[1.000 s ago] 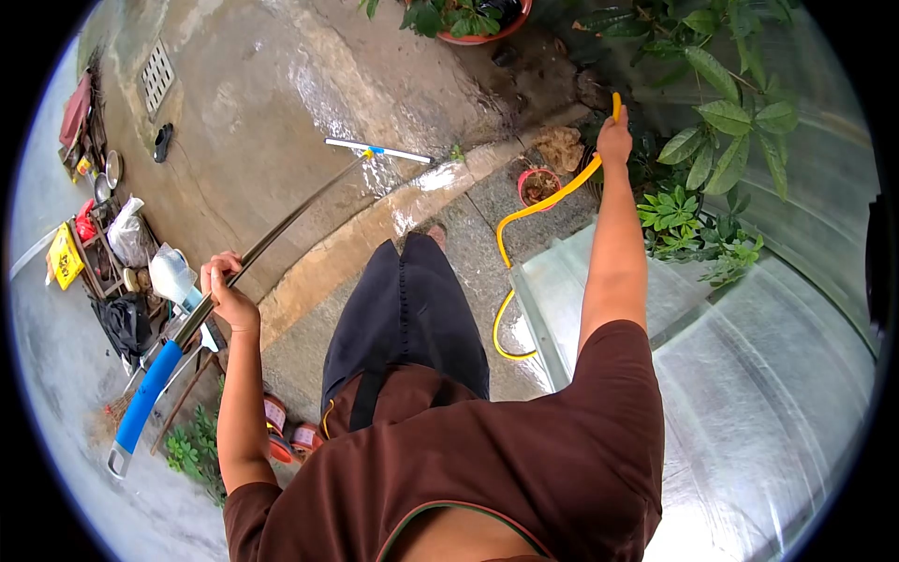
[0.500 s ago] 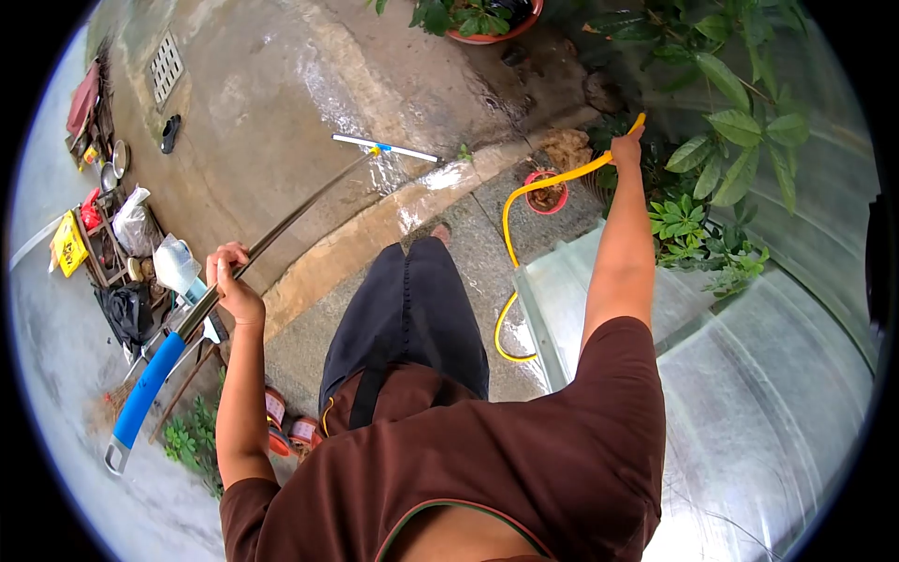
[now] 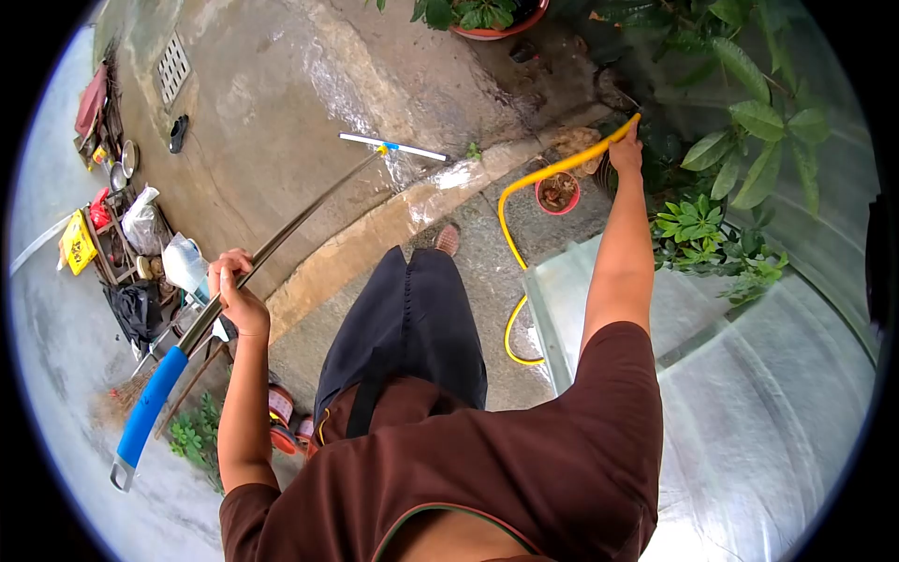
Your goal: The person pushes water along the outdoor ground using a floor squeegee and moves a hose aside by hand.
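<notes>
My left hand (image 3: 240, 292) is wrapped round the metal pole of a long squeegee (image 3: 309, 208), just above its blue grip. The squeegee's white and blue blade (image 3: 412, 151) rests on the wet concrete floor ahead of me. Out to the right, my right hand (image 3: 626, 151) is closed on a yellow hose (image 3: 552, 170) near its end. From there the hose curves down and runs beside the edge of a translucent panel. A small red pot (image 3: 558, 194) with brown contents stands below the held stretch of hose.
Leafy plants (image 3: 749, 122) and a translucent sheet (image 3: 758, 393) fill the right side. A large potted plant (image 3: 496, 21) is at the top. Bags and a rack (image 3: 112, 239) stand at the left, near a black shoe (image 3: 178, 134) and a floor drain (image 3: 173, 67). A low ledge crosses the floor.
The hose end in my right hand has swung from pointing up to slanting up and right, and the hand is slightly lower. My left hand still holds the pole. One foot shows more.
</notes>
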`<state>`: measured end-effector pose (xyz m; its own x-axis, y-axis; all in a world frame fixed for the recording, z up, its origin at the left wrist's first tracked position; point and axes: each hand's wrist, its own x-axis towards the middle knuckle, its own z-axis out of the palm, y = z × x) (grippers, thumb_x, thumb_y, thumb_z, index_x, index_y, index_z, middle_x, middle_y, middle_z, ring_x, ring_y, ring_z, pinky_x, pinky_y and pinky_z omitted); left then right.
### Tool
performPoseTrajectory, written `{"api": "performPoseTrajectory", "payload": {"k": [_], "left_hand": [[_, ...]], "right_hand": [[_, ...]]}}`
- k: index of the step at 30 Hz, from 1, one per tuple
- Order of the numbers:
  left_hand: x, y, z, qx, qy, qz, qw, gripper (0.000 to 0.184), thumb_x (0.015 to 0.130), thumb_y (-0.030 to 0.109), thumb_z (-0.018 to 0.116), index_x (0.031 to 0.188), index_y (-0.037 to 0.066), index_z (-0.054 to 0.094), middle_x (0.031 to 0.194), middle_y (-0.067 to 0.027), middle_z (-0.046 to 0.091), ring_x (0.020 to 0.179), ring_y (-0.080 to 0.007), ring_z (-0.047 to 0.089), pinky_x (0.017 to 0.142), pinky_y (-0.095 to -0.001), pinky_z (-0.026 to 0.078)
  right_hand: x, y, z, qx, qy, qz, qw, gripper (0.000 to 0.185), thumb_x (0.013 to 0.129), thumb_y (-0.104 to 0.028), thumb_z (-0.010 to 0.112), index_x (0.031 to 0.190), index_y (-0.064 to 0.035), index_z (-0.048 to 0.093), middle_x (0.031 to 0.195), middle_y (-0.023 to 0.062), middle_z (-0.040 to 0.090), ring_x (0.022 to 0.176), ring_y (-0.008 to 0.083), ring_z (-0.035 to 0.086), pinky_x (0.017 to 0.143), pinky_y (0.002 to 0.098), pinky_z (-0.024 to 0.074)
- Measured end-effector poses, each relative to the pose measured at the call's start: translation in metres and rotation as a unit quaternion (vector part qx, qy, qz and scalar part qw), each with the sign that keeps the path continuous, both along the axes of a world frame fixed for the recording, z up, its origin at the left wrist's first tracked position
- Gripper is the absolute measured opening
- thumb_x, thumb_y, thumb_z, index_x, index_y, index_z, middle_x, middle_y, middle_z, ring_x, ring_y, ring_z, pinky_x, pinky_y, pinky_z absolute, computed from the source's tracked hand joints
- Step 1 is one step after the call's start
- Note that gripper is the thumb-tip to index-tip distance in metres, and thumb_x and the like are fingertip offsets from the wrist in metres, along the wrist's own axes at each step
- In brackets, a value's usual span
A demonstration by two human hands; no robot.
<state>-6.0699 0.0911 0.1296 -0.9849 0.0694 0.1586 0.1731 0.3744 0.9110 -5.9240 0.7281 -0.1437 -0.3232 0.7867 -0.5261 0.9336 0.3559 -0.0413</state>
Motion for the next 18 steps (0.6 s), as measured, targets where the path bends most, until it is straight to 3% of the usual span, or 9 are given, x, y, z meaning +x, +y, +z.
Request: {"api": "performPoseTrajectory", "payload": {"k": [2,5,7,9,11,13,15,17,18], "left_hand": [[0.001,0.005,0.0,-0.015,0.01,-0.017,1.0,0.024,0.097,0.021,0.045,0.081,0.003,0.049,0.077,-0.011,0.055,0.079,-0.0231,0.053,0.08,-0.0371,0.044],[-0.005,0.012,-0.001,0.002,-0.008,-0.002,1.0,0.025,0.097,0.02,0.045,0.08,0.003,0.049,0.076,-0.0111,0.056,0.078,-0.0222,0.053,0.08,-0.0363,0.044],[-0.015,0.019,0.0,0.012,-0.008,-0.012,1.0,0.025,0.097,0.018,0.045,0.078,0.003,0.048,0.075,-0.0105,0.055,0.076,-0.0211,0.053,0.076,-0.0341,0.044],[-0.023,0.026,0.001,0.027,-0.01,-0.022,0.999,0.024,0.097,0.018,0.045,0.078,0.003,0.048,0.074,-0.0102,0.055,0.075,-0.0206,0.053,0.074,-0.0327,0.044],[-0.028,0.036,0.003,0.043,-0.005,-0.037,0.998,0.024,0.097,0.015,0.047,0.077,0.003,0.048,0.073,-0.0092,0.054,0.073,-0.0193,0.052,0.072,-0.0315,0.044],[-0.032,0.046,0.001,0.063,-0.016,-0.05,0.997,0.024,0.097,0.014,0.048,0.076,0.003,0.048,0.073,-0.0088,0.054,0.071,-0.0185,0.052,0.072,-0.0315,0.044],[-0.032,0.061,0.002,0.066,-0.032,-0.059,0.996,0.024,0.098,0.012,0.05,0.076,0.003,0.049,0.073,-0.0071,0.054,0.071,-0.0159,0.051,0.071,-0.03,0.043],[-0.033,0.074,0.0,0.057,-0.039,-0.089,0.994,0.024,0.099,0.011,0.051,0.076,0.003,0.05,0.074,-0.0052,0.055,0.07,-0.0137,0.05,0.069,-0.0283,0.042],[-0.033,0.084,-0.002,0.065,-0.05,-0.099,0.992,0.023,0.099,0.012,0.051,0.078,0.003,0.052,0.074,-0.0041,0.056,0.071,-0.0122,0.05,0.069,-0.0275,0.042]], "right_hand": [[0.005,-0.011,0.003,0.025,0.024,0.006,0.999,0.08,0.093,-0.027,0.057,0.158,-0.0175,0.013,0.143,0.0305,0.044,0.128,0.0395,0.05,0.101,0.0456,0.0466],[0.017,-0.035,-0.019,0.023,0.113,0.062,0.991,0.064,0.089,-0.026,0.062,0.148,-0.0124,0.04,0.142,0.0274,0.046,0.117,0.0407,0.057,0.098,0.0469,0.048],[0.017,-0.07,-0.009,0.031,0.126,0.121,0.984,0.053,0.088,-0.026,0.062,0.137,-0.0085,0.051,0.139,0.0257,0.049,0.124,0.0394,0.051,0.103,0.0466,0.0441],[0.023,-0.108,-0.008,0.002,0.169,0.162,0.972,0.051,0.089,-0.028,0.061,0.135,-0.0083,0.053,0.138,0.023,0.051,0.129,0.0378,0.047,0.106,0.0459,0.0419],[0.026,-0.155,0.011,-0.08,0.205,0.116,0.969,0.05,0.089,-0.029,0.062,0.133,-0.0076,0.055,0.138,0.0216,0.052,0.129,0.0373,0.047,0.106,0.0459,0.0419],[0.033,-0.204,0.004,-0.065,0.212,0.139,0.965,0.051,0.088,-0.03,0.066,0.132,-0.0059,0.057,0.131,0.0195,0.059,0.122,0.0376,0.054,0.102,0.0449,0.0447],[0.031,-0.254,0.047,-0.178,0.207,0.097,0.957,0.049,0.089,-0.027,0.067,0.132,-0.0062,0.058,0.129,0.0189,0.061,0.114,0.033,0.061,0.094,0.0427,0.0501],[0.036,-0.302,0.052,-0.259,0.296,0.069,0.917,0.046,0.089,-0.024,0.068,0.131,-0.0064,0.059,0.124,0.0175,0.063,0.106,0.0265,0.065,0.086,0.0375,0.0539],[0.033,-0.323,0.079,-0.263,0.361,0.041,0.894,0.046,0.09,-0.023,0.067,0.131,-0.0063,0.058,0.122,0.0176,0.062,0.105,0.0278,0.065,0.087,0.0389,0.0529]]}}
